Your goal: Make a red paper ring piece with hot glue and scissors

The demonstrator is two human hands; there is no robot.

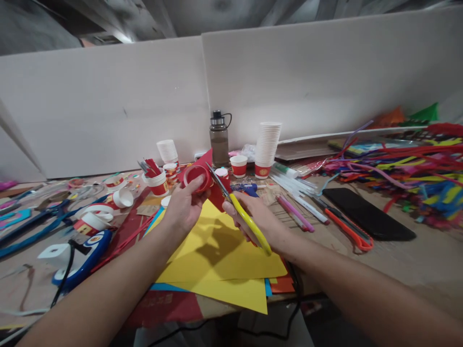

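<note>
My left hand (186,205) is closed around a red ring-shaped piece (197,177), with the thumb pressed inside its rim. Behind the ring is a sheet of red paper (217,198), its corner pointing up; whether the two are joined I cannot tell. My right hand (249,217) grips yellow-handled scissors (249,222), their blades pointing up and left against the red paper beside the ring. Below both hands lie sheets of yellow paper (217,262), with blue and orange sheets showing at the edges.
Paper cups (267,144) stand stacked at the back near a dark bottle (219,140). On the right lie a black phone (369,212), an orange utility knife (349,229) and colourful pipe cleaners (405,168). Cut cups (94,219) and a blue-and-white device (85,260) occupy the left.
</note>
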